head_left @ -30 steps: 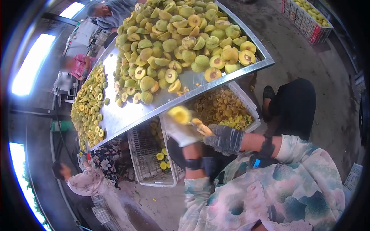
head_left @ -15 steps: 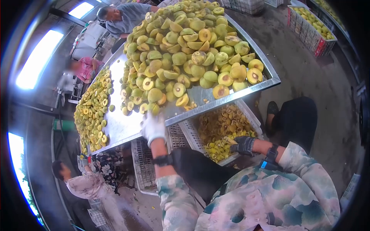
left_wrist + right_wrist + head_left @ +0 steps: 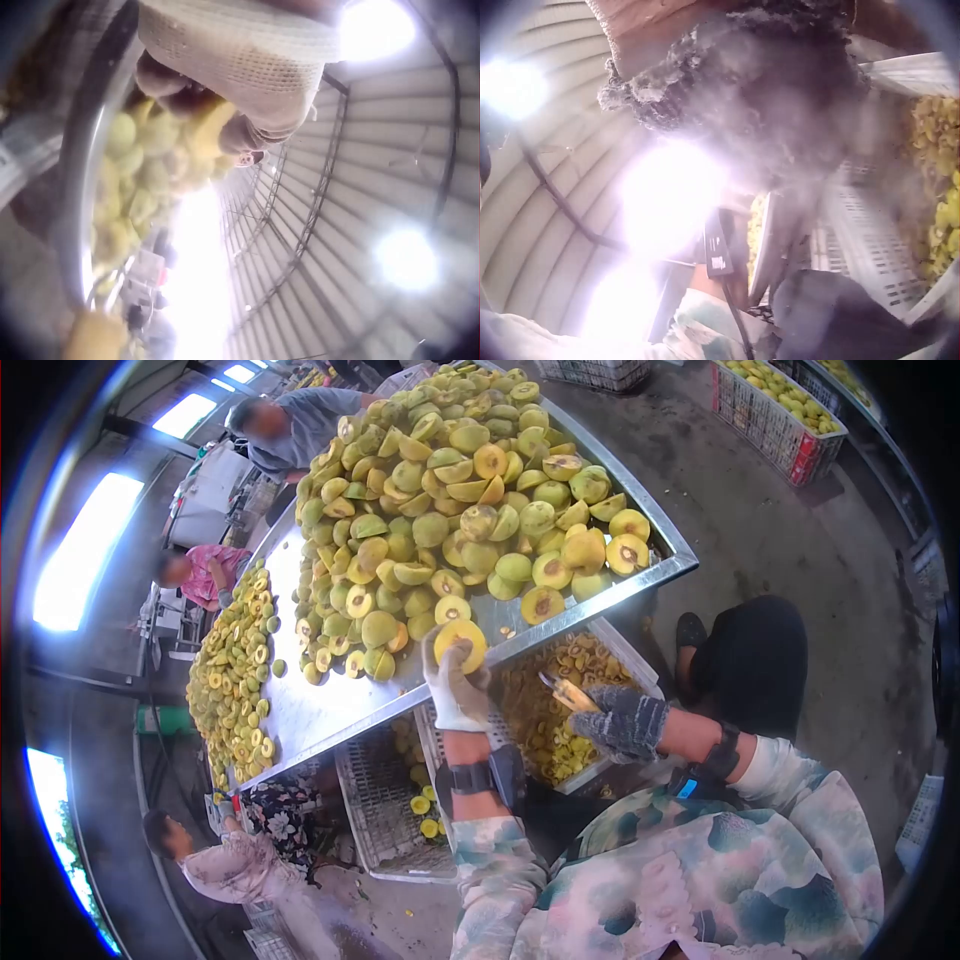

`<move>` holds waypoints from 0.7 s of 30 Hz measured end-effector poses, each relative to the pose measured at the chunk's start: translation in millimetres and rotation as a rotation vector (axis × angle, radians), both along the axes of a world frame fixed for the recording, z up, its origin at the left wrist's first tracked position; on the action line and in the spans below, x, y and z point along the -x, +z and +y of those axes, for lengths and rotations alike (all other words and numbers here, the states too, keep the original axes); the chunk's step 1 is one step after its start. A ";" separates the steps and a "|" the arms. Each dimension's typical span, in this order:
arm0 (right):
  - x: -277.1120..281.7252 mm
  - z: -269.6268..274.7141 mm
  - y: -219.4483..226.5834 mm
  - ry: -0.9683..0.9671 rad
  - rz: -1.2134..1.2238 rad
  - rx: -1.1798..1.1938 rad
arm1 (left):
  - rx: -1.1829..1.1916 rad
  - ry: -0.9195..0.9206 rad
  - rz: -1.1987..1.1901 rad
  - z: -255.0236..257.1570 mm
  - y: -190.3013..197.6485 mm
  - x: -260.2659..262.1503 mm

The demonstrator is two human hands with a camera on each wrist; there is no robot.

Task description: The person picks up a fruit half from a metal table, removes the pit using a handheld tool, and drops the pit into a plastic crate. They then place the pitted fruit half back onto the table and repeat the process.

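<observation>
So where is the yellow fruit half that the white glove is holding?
In the head view, the yellow cut fruit half sits in the white-gloved left hand, just above the shiny metal table's near edge.

Left hand (image 3: 455,685) grips halved fruit (image 3: 460,643) at metal table (image 3: 330,690) edge; right hand (image 3: 622,722) holds small knife (image 3: 565,693) over crate (image 3: 640,670).
</observation>
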State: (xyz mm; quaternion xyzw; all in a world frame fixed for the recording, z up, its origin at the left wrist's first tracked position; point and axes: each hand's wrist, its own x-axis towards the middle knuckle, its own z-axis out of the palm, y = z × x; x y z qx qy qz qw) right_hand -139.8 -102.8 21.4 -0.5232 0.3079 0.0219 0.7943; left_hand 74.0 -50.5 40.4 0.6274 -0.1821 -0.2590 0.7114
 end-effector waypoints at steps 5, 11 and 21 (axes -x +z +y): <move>-6.5 7.8 30.7 0.064 -0.014 0.203 | 0.245 -0.183 0.336 24.0 -18.6 24.1; -6.9 20.6 22.6 0.007 -0.063 0.265 | 0.188 -0.208 0.270 31.8 -7.6 50.1; -4.2 30.6 39.6 -0.021 -0.056 0.132 | 0.161 -0.103 -0.117 39.0 -6.5 77.1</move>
